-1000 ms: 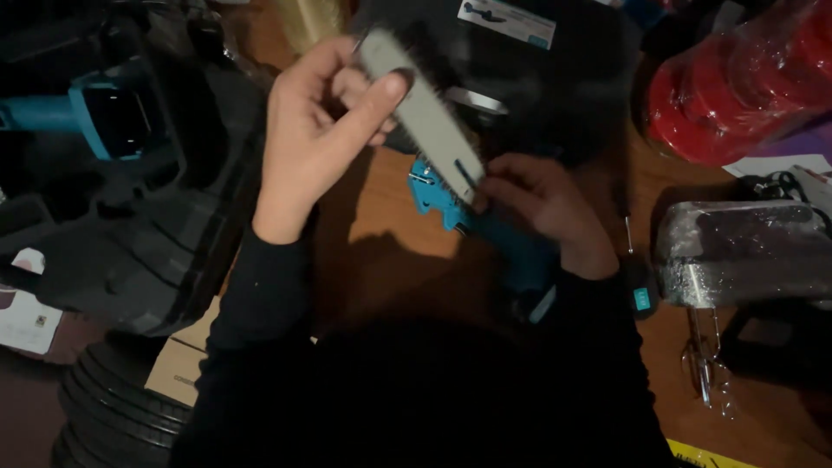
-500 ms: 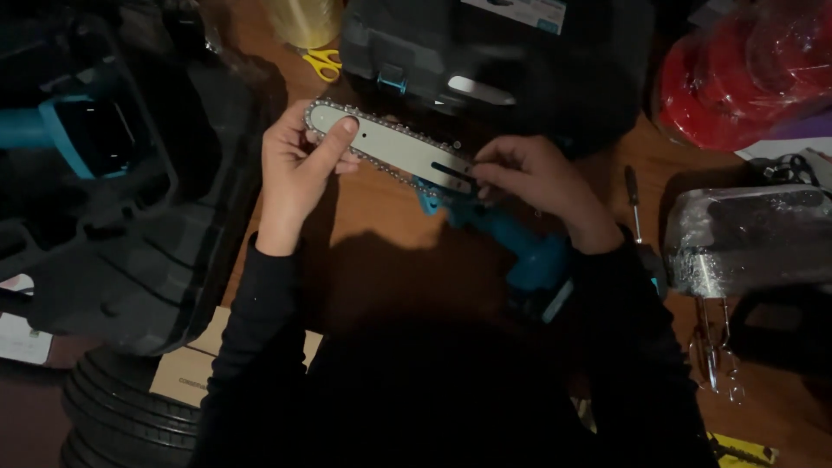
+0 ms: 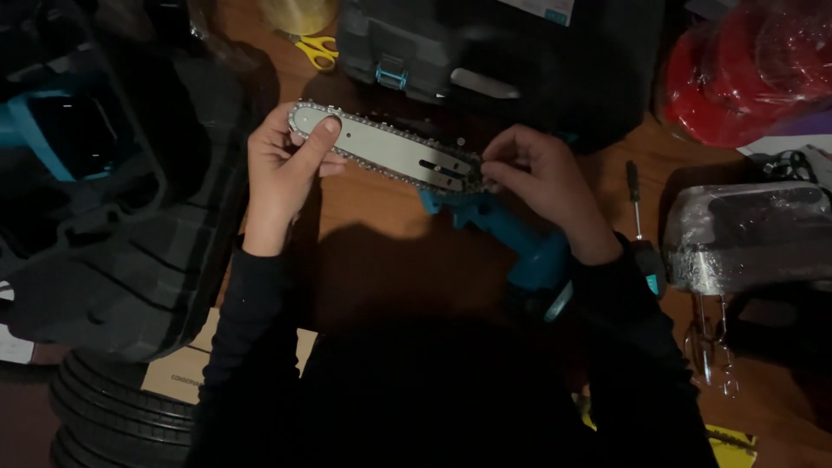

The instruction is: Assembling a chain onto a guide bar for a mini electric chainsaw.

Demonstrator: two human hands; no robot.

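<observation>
Steel guide bar pinched by left hand, right hand gripping its base, teal saw body half hidden

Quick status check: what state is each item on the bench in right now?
Guide bar: held level, chain looped round it.
Left hand: gripping the bar's tip.
Right hand: fingers at the bar's slotted end.
Blue saw body: lying on the table under the bar.
Black case: open.
Screwdriver: lying untouched.
</observation>
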